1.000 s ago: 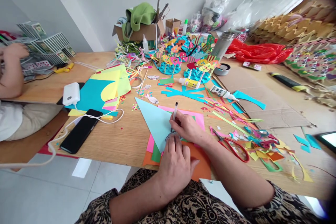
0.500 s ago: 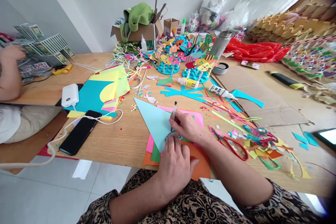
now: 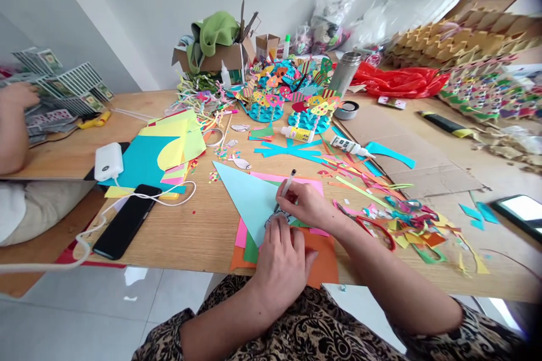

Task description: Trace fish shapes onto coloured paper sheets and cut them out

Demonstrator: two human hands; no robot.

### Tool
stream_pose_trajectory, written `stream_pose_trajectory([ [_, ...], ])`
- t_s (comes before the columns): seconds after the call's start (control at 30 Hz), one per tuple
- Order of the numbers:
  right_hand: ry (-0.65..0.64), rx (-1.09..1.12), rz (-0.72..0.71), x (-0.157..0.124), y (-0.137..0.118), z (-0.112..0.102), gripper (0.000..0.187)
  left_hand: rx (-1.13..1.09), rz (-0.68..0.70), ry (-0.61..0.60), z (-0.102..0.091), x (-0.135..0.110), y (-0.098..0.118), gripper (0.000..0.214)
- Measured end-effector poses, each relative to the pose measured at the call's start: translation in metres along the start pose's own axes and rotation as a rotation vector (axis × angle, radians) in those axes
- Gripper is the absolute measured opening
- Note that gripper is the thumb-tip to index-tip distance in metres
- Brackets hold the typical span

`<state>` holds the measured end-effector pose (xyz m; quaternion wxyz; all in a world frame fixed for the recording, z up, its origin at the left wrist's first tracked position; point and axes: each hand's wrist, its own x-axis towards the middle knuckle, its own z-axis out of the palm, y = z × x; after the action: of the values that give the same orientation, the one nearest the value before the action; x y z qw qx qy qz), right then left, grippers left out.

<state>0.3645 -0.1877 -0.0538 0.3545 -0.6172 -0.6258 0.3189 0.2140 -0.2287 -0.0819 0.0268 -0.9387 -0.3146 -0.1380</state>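
My right hand (image 3: 311, 206) pinches a pen (image 3: 287, 187), its tip down beside a small paper cutout (image 3: 273, 216) with dark outlines. Under that cutout lies a pointed sheet of light blue paper (image 3: 242, 193). Flat on the cutout rest the outstretched fingers of my left hand (image 3: 282, 256), covering much of its shape. Pink, green and orange paper (image 3: 324, 262) is stacked beneath the blue sheet. Beyond it sits a fish-shaped paper cutout (image 3: 240, 162). Right of my right forearm are red-handled scissors (image 3: 381, 231), partly hidden.
Left are a phone (image 3: 126, 224), a white power bank (image 3: 108, 162) with a cable, and coloured sheets (image 3: 148, 155). Glue bottles (image 3: 349, 145), paper scraps (image 3: 417, 231) and fish decorations (image 3: 311, 113) spread ahead and right. Another person's arm (image 3: 14, 124) is at far left.
The pen leans further right at its top, and my right hand has shifted slightly. My left hand still presses on the cutout. The whole view has shifted a little.
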Motion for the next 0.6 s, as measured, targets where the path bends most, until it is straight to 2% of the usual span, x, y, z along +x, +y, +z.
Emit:
stream_pose_trajectory([
  [0.4, 0.087, -0.024, 0.005, -0.0006, 0.0066, 0.0033, 0.006, 0.014, -0.002, -0.01, -0.0023, 0.0008, 0.0011, 0.041],
  [0.6, 0.083, -0.032, -0.007, -0.0004, 0.0091, 0.0019, 0.008, 0.014, -0.003, -0.019, -0.0041, 0.0016, 0.0013, 0.041],
])
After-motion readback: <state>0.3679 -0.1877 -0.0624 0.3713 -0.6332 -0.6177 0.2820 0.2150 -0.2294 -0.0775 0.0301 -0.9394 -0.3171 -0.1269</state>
